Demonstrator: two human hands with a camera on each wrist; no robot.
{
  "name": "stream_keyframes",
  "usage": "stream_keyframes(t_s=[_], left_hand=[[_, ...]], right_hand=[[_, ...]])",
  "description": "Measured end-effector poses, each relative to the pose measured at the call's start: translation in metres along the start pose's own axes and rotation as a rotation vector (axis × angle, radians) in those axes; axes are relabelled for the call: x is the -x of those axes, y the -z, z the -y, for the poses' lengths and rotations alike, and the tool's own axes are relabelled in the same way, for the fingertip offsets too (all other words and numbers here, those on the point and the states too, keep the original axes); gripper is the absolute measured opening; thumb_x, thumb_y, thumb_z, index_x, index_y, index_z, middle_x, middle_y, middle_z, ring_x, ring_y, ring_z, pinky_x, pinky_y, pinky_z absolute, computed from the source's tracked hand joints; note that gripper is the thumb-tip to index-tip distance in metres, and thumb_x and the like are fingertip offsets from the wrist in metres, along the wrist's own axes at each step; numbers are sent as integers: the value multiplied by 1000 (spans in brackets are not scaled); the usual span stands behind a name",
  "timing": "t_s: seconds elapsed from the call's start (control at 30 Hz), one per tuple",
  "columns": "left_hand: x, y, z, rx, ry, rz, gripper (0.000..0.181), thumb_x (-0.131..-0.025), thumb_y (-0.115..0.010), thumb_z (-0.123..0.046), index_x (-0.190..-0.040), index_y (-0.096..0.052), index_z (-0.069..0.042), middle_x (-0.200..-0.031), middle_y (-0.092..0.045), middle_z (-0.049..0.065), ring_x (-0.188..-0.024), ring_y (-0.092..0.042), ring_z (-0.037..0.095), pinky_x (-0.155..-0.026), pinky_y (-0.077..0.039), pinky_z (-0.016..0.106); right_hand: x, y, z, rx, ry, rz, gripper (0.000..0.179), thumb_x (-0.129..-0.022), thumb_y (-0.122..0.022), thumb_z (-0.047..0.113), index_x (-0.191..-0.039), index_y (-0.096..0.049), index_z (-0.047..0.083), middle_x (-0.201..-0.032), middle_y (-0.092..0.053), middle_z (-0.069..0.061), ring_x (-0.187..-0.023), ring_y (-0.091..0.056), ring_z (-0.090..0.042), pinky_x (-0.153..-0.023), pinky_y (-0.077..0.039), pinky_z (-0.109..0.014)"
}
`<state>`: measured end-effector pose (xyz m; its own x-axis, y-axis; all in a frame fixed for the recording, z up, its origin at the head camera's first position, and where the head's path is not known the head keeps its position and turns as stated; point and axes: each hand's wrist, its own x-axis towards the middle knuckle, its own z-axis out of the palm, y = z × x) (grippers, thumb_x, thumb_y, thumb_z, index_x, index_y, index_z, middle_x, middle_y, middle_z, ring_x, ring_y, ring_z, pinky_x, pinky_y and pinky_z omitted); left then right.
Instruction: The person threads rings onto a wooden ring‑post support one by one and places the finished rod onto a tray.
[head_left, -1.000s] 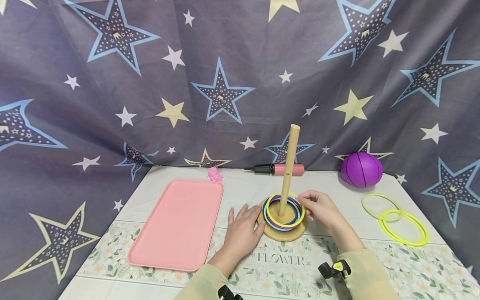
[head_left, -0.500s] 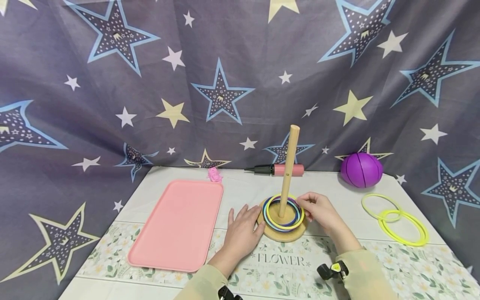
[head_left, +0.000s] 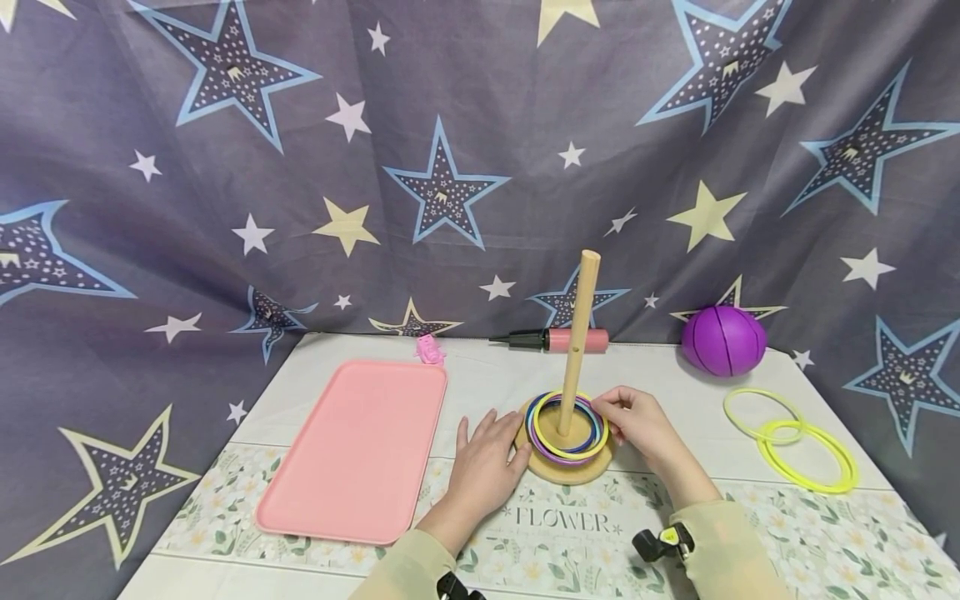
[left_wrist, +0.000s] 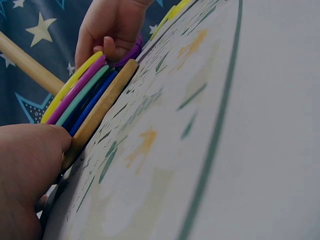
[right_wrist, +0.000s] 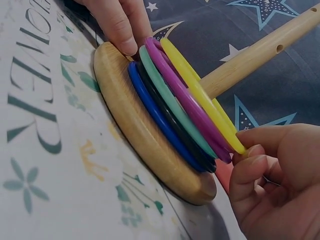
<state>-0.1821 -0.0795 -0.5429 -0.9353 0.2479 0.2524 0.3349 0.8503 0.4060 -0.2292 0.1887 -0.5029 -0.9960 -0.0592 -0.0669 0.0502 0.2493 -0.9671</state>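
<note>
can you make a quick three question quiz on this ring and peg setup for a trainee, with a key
1. Put in order, bottom to top of the stack: yellow ring, blue ring, teal ring.
2. True or false: in the head view, the purple ball lies farther right than the wooden base.
3. Fill in the blank: the ____ hand has its fingertips at the rim of the yellow ring.

Key:
1. Blue, teal, yellow
2. True
3. The right hand
</note>
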Motion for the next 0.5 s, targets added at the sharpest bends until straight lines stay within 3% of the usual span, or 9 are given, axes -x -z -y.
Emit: stream_keyframes(t_s=[0.5], left_hand=[[0,0,0,-8,0,-1,55,-112,-62,-37,-161,-58,-13,-161,-60,5,-159,-41,38,-130,-12,73]], right_hand=[[0,3,0,-33,8,12,24,-108,-72,15,-116,-69,-7,-77,-59,-1,-61,-52,-8,-51,-46,-21]])
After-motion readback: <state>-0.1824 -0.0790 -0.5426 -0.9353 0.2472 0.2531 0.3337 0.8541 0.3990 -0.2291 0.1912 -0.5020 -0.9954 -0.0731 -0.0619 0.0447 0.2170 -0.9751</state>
